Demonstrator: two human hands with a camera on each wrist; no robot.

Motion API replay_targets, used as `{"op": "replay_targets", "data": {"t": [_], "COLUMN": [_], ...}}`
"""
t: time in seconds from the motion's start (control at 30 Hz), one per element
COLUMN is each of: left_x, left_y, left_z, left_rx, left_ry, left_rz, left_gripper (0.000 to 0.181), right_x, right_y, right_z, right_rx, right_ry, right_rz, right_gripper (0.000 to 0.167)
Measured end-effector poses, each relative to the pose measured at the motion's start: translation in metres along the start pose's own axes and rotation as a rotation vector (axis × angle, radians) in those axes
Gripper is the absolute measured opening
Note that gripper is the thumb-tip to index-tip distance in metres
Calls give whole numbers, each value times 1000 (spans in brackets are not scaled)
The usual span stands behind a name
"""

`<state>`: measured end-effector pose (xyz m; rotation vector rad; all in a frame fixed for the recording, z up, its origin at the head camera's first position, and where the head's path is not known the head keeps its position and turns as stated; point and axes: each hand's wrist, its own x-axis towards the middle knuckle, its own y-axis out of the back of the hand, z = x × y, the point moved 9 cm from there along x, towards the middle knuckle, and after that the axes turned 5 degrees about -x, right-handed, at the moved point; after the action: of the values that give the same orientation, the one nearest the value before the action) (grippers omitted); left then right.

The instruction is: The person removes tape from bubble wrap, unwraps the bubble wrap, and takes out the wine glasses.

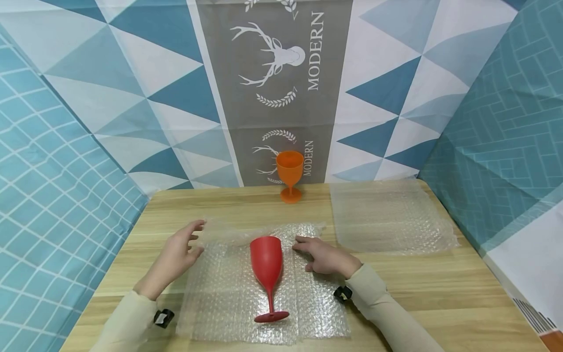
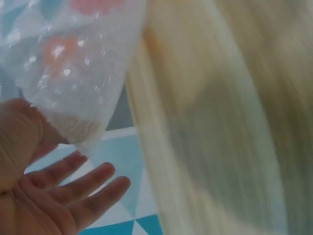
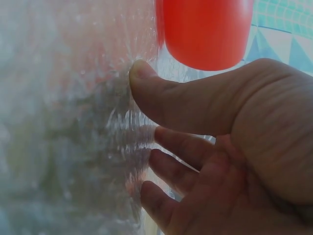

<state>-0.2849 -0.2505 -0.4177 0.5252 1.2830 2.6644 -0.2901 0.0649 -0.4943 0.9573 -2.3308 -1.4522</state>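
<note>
A red goblet [image 1: 267, 264] lies on its side on a sheet of bubble wrap [image 1: 228, 303], its foot toward me. My left hand [image 1: 173, 256] is at the sheet's far left corner, fingers spread, thumb apart from the index finger. In the left wrist view, a corner of the wrap [image 2: 93, 98] overlaps the thumb side of that hand. On the right of the goblet, my right hand [image 1: 323, 255] reaches over the sheet with its fingers extended. In the right wrist view, its thumb and fingertips touch the wrap [image 3: 73, 122], with some fingertips partly behind it.
An orange goblet [image 1: 290, 173] stands upright at the table's back edge. Another piece of bubble wrap [image 1: 391, 215] lies flat at the back right. Patterned cloth [image 1: 272, 98] forms the back wall, and blue tiled cloth [image 1: 53, 195] borders the left side.
</note>
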Motion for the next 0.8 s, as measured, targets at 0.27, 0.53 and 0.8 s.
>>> {"op": "replay_targets", "data": {"t": [0.27, 0.53, 0.8], "left_x": [-9, -25, -33], "left_y": [-8, -23, -31], "left_z": [-8, -26, -23], "left_rx": [158, 232, 316], "left_ry": [-28, 111, 144], "left_rz": [-81, -209, -267], "left_gripper": [113, 129, 110], "right_x": [1, 1, 1], "right_y": [-1, 1, 1], "right_z": [2, 0, 1], "right_rx": [-5, -14, -11], "right_ry": [3, 18, 14], "right_rz": [-4, -3, -6], "right_gripper": [64, 63, 62]}}
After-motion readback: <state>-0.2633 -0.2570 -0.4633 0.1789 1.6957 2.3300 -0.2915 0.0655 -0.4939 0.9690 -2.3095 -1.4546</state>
